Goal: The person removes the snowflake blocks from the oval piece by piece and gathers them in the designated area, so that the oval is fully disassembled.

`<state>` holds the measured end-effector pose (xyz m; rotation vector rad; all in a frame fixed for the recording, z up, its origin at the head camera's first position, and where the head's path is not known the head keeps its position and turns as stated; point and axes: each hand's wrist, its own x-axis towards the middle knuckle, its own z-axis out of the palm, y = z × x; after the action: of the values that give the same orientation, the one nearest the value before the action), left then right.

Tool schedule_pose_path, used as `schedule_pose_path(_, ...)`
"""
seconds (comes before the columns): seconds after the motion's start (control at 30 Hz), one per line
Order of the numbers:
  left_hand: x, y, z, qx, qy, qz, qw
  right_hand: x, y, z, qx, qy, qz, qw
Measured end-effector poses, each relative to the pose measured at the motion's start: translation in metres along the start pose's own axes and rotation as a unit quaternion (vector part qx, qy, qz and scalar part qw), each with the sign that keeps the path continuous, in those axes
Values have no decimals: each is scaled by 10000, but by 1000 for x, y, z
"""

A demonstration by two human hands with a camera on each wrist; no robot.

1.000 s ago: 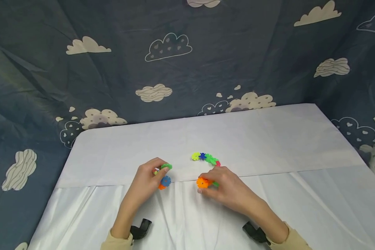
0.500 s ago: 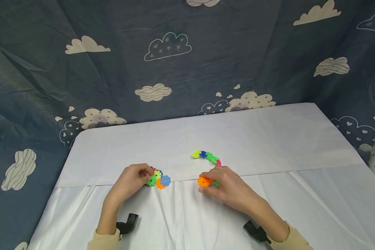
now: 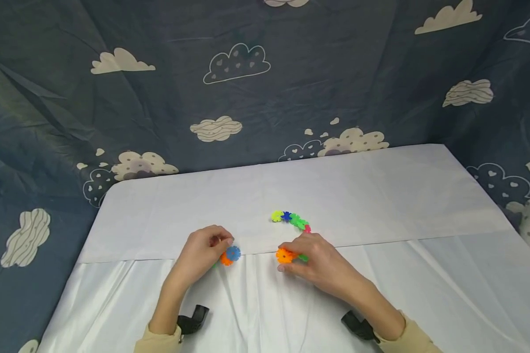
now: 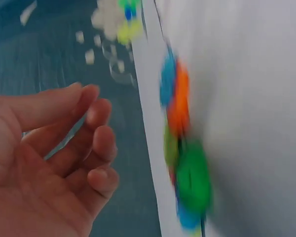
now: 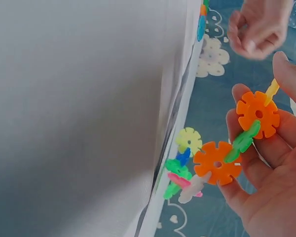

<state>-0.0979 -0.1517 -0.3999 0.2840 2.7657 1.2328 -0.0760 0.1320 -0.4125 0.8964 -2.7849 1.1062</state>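
Observation:
My right hand (image 3: 324,262) holds one end of a chain of interlocking flower-shaped discs (image 5: 244,143). In the right wrist view, a yellow disc (image 5: 272,92) sits by the thumb, followed by orange, green and orange discs. The chain curves on through white, pink, green and blue to a yellow end disc (image 3: 277,216). My left hand (image 3: 203,252) hovers at a group of loose discs, fingers loosely bent; the left wrist view shows nothing between them. A blue disc (image 3: 233,253) and an orange disc (image 3: 225,260) show beside it, and a green disc (image 4: 193,175) lies near.
A white cloth covers the table (image 3: 380,196), with a fold line running across it. Behind hangs a dark curtain (image 3: 327,63) printed with clouds. A black wrist mount (image 3: 193,319) is strapped to my left wrist, another (image 3: 358,326) to my right.
My left hand let go of a green disc among the loose ones, moved left, then came back right over them. My right hand has kept its hold on the chain, almost still.

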Motion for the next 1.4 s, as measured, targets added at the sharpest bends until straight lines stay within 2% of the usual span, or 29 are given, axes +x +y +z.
schedule_pose_path(0.17, -1, 20, 27, -343, 238, 292, 9987, 1, -2, 4, 3, 188, -150, 9997)
schedule_pose_path(0.27, -3, 28, 40, -588, 169, 388, 9974, 1, -3, 6, -75, 337, -155, 9993)
schedule_pose_path(0.37, -5, 34, 51, -1061, -335, 391, 9930, 1, -5, 8, -167, 494, -136, 9985)
schedule_pose_path(0.5, -7, 39, 62, -1867, -1066, 118, 9765, 0, -7, 11, -189, 570, -172, 9980)
schedule_pose_path(0.6, -8, 40, 67, -2290, -1297, -137, 9647, -1, -8, 13, -219, 538, -288, 9979)
schedule_pose_path(0.77, -9, 41, 69, -2672, -1401, -371, 9527, -1, -7, 11, -192, 341, -342, 9986)
schedule_pose_path(0.97, -6, 39, 67, -3168, -1502, -596, 9346, -3, -1, 2, 69, -178, -202, 9996)
schedule_pose_path(1.2, -4, 34, 62, -3327, -1780, -507, 9247, -3, -1, -1, -14, -535, -460, 9975)
schedule_pose_path(1.33, -4, 30, 60, -3338, -2008, -466, 9198, -4, -3, 1, -159, -526, -668, 9963)
schedule_pose_path(1.4, -4, 29, 59, -3298, -2064, -462, 9201, -5, -3, 3, -229, -475, -796, 9954)
